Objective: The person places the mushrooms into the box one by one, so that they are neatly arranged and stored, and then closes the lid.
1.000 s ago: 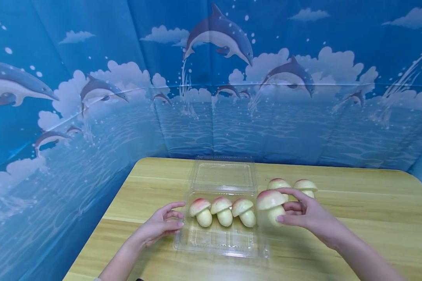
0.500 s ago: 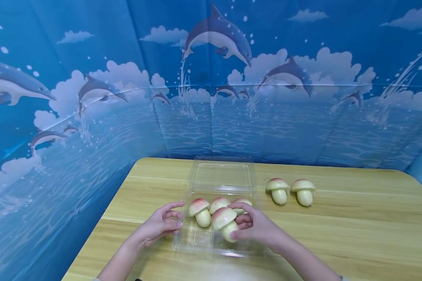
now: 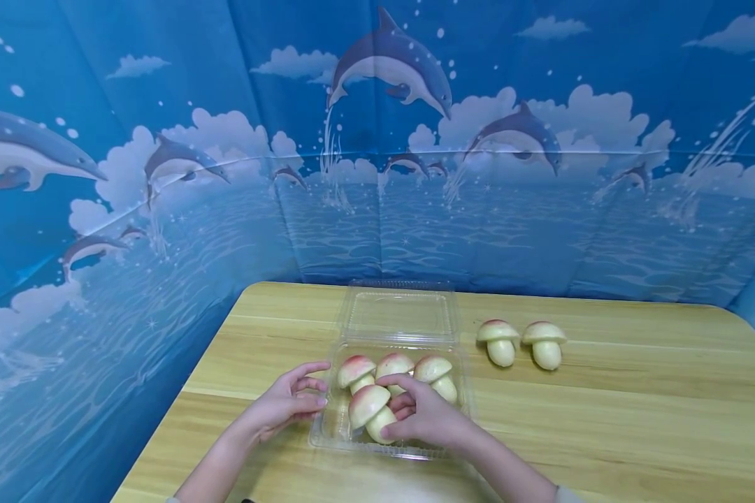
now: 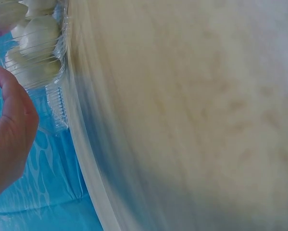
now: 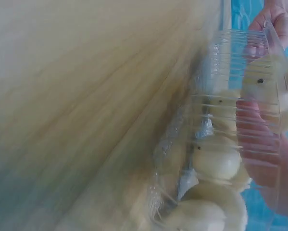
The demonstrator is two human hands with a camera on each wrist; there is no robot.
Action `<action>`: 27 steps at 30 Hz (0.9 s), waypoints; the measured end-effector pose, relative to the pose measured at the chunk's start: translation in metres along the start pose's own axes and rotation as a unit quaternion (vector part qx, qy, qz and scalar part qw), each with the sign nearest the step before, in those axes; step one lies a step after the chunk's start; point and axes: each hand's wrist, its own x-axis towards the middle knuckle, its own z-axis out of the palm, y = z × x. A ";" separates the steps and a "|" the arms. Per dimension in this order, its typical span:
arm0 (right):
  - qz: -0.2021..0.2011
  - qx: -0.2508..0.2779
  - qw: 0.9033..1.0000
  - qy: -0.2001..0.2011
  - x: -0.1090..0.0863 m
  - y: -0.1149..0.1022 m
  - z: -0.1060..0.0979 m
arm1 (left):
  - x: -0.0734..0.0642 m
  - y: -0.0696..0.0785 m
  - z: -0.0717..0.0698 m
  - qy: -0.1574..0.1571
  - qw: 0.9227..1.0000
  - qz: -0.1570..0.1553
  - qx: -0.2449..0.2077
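A clear plastic clamshell box (image 3: 327, 436) lies open on the table. Three toy mushrooms with cream stems and pink-tinged caps stand in a row inside: left (image 3: 356, 370), middle (image 3: 395, 365) and right (image 3: 437, 374). My right hand (image 3: 430, 418) holds a fourth mushroom (image 3: 370, 412) by thumb and fingers, tilted, over the front left part of the box. Whether it touches the box floor is hard to tell. At the box's left edge, my left hand (image 3: 283, 404) holds the rim with bent fingers. The left wrist view shows part of this hand (image 4: 11, 127) beside the box wall (image 4: 62, 53).
Two more mushrooms, one (image 3: 499, 342) beside the other (image 3: 544, 344), lie on the wooden table (image 3: 635, 405) right of the box. The raised lid (image 3: 399, 314) extends toward the back. A blue dolphin-print curtain (image 3: 377, 209) hangs behind the table.
My right hand has carried a mushroom leftward from beside the box's right edge to the front left, lowering it in front of the row. My left hand has stayed at the rim.
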 end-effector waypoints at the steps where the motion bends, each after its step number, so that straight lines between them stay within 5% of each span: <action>1: 0.000 -0.002 1.000 -0.001 0.001 0.000 0.001 | 0.000 0.000 0.000 0.000 1.000 0.000 0.001; 27: -0.003 -0.037 0.999 -0.020 0.020 0.008 0.015 | 0.001 0.000 -0.001 -0.007 1.000 0.001 -0.013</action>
